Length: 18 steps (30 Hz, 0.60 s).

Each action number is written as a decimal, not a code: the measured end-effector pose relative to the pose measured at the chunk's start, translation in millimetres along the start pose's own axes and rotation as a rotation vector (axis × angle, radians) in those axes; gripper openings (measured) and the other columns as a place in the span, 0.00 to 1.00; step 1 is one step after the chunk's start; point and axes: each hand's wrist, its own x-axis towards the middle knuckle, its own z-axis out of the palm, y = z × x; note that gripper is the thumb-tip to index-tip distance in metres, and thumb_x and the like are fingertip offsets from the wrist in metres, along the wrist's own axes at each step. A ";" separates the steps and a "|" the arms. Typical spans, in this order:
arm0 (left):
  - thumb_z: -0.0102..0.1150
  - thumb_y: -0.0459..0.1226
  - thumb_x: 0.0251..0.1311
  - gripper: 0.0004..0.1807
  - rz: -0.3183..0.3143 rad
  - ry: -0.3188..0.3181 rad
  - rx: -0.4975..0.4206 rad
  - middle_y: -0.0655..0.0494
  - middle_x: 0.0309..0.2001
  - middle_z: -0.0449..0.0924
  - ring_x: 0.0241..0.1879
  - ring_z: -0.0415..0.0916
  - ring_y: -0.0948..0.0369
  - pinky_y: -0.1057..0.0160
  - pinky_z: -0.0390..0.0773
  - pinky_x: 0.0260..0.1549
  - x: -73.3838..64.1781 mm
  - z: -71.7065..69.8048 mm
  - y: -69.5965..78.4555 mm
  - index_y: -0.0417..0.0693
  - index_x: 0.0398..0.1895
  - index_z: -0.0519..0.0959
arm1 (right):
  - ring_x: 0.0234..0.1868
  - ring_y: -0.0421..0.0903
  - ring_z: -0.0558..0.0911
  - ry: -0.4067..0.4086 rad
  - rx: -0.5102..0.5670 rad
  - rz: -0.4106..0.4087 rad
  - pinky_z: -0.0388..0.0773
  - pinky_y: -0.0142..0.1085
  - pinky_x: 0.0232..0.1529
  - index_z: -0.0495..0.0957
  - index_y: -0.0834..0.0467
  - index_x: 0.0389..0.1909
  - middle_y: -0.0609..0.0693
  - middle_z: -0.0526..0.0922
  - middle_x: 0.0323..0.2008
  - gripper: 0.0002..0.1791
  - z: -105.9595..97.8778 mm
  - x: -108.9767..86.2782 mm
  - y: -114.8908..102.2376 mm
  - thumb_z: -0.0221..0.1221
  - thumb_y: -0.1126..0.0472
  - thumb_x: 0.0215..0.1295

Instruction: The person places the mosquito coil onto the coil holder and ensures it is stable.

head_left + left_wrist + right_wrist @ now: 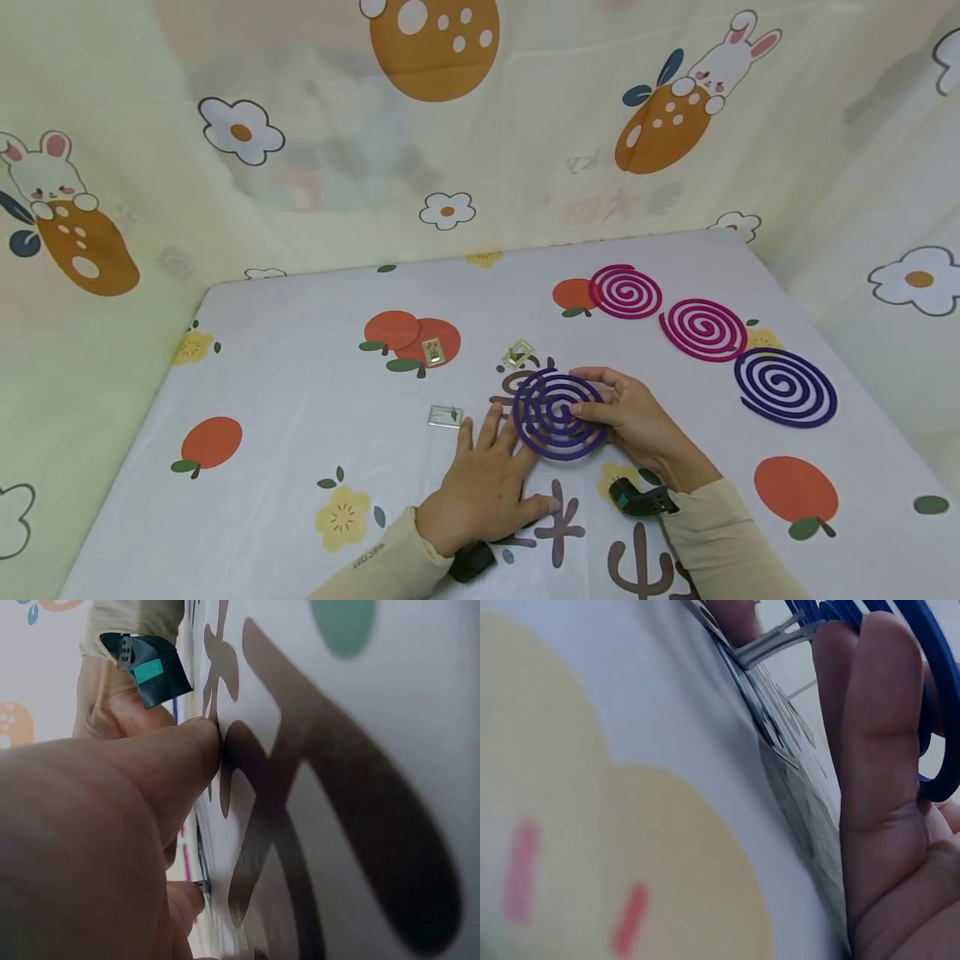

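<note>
A dark blue mosquito coil (559, 454) is pinched near its centre by my right hand (637, 421), thumb on top and fingers beneath. The coil is held above the table in front of me. In the right wrist view a thin metal coil stand (776, 645) rises from the table up to the coil (941, 645), right by my fingertips. My left hand (483, 487) lies palm down with straight, spread fingers, its fingertips partly hidden under the coil. In the left wrist view the left thumb (184, 750) touches the printed tablecloth.
Two pink coils (626, 292) (703, 330) and another dark blue coil (785, 388) lie at the right. Small metal stands lie beyond my left hand: one silver (446, 416), two gold (432, 352) (518, 354). Patterned cloth walls (330, 183) border the table.
</note>
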 end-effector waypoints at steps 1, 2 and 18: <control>0.49 0.72 0.66 0.50 0.000 -0.001 -0.002 0.49 0.84 0.47 0.83 0.41 0.41 0.30 0.50 0.73 0.1 -0.1 0.0 0.65 0.86 0.50 | 0.47 0.47 0.89 -0.002 -0.002 0.001 0.87 0.42 0.47 0.60 0.69 0.73 0.60 0.86 0.53 0.34 0.4 0.0 0.0 0.63 0.71 0.70; 0.49 0.72 0.66 0.50 0.000 -0.002 -0.004 0.50 0.85 0.46 0.83 0.41 0.41 0.30 0.50 0.73 0.0 -0.1 0.1 0.65 0.86 0.50 | 0.48 0.47 0.89 -0.005 -0.005 0.001 0.87 0.42 0.47 0.60 0.69 0.73 0.60 0.86 0.53 0.34 0.9 0.1 0.1 0.63 0.70 0.70; 0.51 0.70 0.67 0.51 0.001 -0.023 -0.075 0.47 0.85 0.43 0.83 0.36 0.40 0.29 0.45 0.74 -1.0 -1.1 0.3 0.65 0.86 0.46 | 0.48 0.47 0.89 -0.041 -0.002 0.002 0.87 0.40 0.46 0.59 0.70 0.72 0.59 0.86 0.52 0.34 5.5 0.4 -0.5 0.64 0.70 0.70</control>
